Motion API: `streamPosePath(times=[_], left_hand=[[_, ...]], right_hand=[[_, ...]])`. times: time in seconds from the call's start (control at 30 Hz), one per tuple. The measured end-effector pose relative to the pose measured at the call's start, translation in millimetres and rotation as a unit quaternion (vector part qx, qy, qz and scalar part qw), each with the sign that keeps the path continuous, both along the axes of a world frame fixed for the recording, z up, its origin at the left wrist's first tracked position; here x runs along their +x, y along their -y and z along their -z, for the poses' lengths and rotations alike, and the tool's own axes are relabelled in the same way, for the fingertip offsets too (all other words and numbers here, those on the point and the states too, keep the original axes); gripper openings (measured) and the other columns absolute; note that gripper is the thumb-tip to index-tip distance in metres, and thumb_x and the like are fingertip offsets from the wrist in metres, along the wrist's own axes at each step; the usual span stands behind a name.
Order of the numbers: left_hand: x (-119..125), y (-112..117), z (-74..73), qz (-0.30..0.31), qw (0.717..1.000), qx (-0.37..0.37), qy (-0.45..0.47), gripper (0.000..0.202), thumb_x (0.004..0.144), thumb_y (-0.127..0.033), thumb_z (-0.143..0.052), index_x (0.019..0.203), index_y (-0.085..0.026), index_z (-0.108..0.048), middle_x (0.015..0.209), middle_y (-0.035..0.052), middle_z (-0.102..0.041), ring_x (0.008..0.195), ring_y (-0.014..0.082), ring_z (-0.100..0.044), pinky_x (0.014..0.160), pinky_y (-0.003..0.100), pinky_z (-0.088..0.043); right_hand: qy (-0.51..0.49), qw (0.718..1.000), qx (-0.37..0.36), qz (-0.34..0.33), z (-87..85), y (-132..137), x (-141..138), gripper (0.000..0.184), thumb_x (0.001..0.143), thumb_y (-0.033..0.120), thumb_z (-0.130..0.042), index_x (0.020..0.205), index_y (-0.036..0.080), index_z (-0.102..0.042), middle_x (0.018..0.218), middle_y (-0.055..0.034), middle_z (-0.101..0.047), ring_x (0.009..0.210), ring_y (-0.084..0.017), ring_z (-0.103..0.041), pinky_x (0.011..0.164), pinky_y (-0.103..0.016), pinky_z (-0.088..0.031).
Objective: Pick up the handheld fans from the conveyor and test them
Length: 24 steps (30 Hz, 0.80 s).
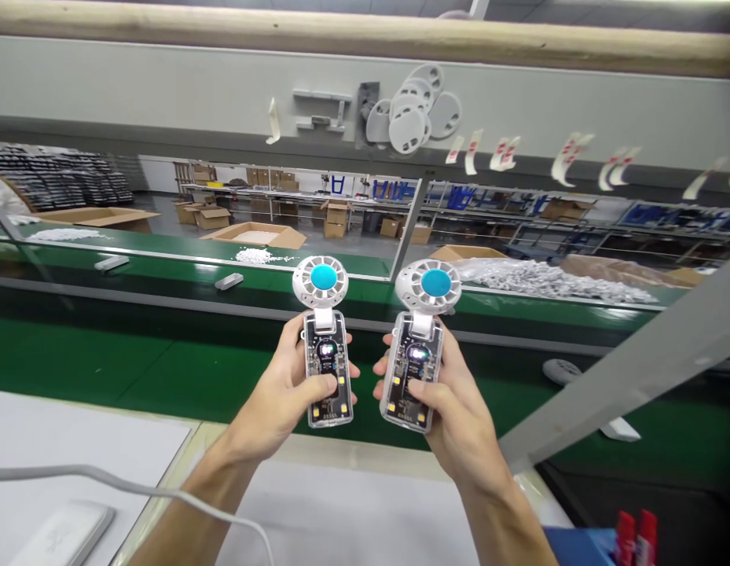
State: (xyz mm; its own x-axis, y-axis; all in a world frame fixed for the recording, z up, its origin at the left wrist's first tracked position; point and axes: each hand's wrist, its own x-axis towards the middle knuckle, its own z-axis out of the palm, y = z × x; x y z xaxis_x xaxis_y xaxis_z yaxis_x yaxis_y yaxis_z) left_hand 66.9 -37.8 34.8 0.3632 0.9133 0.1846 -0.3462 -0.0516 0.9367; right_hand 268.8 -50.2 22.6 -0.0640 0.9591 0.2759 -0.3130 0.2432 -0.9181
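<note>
I hold two small handheld fans upright, side by side, over the near edge of a green conveyor belt (134, 369). Each fan has a clear body with a lit circuit board and a round white head with a blue hub. My left hand (285, 393) is closed round the left fan (323, 346), its thumb pressed on the body. My right hand (450, 397) is closed round the right fan (420, 346), thumb on its front as well. The two fans do not touch.
A white work surface (75, 448) lies below my arms with a grey cable (134, 487) and a flat white device (64, 534). A far green belt (181, 251) carries small white parts. A grey diagonal bar (624, 377) crosses the right side. Red items (636, 534) stand bottom right.
</note>
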Motion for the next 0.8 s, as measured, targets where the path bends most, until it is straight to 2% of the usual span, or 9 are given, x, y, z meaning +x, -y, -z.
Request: streamPosePath(times=[0.13, 0.3, 0.43, 0.63, 0.8], left_hand=[[0.7, 1.8, -0.9, 0.004, 1.0, 0.0, 0.01, 0.057, 0.084, -0.019, -0.063, 0.133, -0.024, -0.034, 0.097, 0.0046, -0.065, 0.074, 0.019, -0.069, 0.064, 0.031, -0.058], [1.3, 3.7, -3.1, 0.001, 1.0, 0.001, 0.028, 0.054, 0.083, -0.019, -0.064, 0.13, -0.023, -0.037, 0.096, 0.0045, -0.066, 0.075, 0.0197, -0.07, 0.063, 0.03, -0.058], [2.2, 3.1, -2.4, 0.008, 0.999, 0.001, 0.032, 0.055, 0.083, -0.02, -0.065, 0.13, -0.023, -0.037, 0.096, 0.0052, -0.067, 0.073, 0.0199, -0.07, 0.062, 0.031, -0.058], [4.9, 2.0, 1.6, -0.008, 0.999, 0.013, 0.036, 0.055, 0.084, -0.02, -0.064, 0.131, -0.024, -0.036, 0.099, 0.0056, -0.067, 0.075, 0.02, -0.07, 0.065, 0.033, -0.058], [6.7, 2.5, 3.6, -0.008, 0.999, 0.017, 0.043, 0.055, 0.085, -0.021, -0.064, 0.131, -0.024, -0.035, 0.097, 0.0049, -0.066, 0.075, 0.0203, -0.07, 0.065, 0.033, -0.058]], right_hand=[[0.011, 1.0, 0.006, 0.01, 0.2, 0.8, 0.5, 0.064, 0.082, 0.019, -0.06, 0.141, 0.03, -0.037, 0.121, -0.008, -0.061, 0.078, -0.018, -0.068, 0.062, -0.033, -0.059], [0.02, 0.999, 0.026, 0.019, -0.6, 2.9, -0.1, 0.063, 0.082, 0.019, -0.06, 0.14, 0.03, -0.038, 0.12, -0.0074, -0.061, 0.084, -0.02, -0.068, 0.063, -0.033, -0.06], [0.008, 1.0, 0.008, 0.004, -0.5, 0.9, -0.1, 0.064, 0.083, 0.02, -0.062, 0.141, 0.03, -0.037, 0.124, -0.0093, -0.06, 0.086, -0.021, -0.068, 0.064, -0.035, -0.06], [-0.004, 1.0, 0.0, 0.0, 0.2, -2.3, 0.4, 0.064, 0.084, 0.023, -0.063, 0.142, 0.03, -0.036, 0.118, -0.0084, -0.063, 0.074, -0.018, -0.067, 0.063, -0.035, -0.059], [0.0, 1.0, -0.005, 0.001, 2.1, -1.8, 0.9, 0.064, 0.084, 0.022, -0.063, 0.142, 0.031, -0.037, 0.124, -0.009, -0.06, 0.081, -0.019, -0.068, 0.064, -0.034, -0.06]])
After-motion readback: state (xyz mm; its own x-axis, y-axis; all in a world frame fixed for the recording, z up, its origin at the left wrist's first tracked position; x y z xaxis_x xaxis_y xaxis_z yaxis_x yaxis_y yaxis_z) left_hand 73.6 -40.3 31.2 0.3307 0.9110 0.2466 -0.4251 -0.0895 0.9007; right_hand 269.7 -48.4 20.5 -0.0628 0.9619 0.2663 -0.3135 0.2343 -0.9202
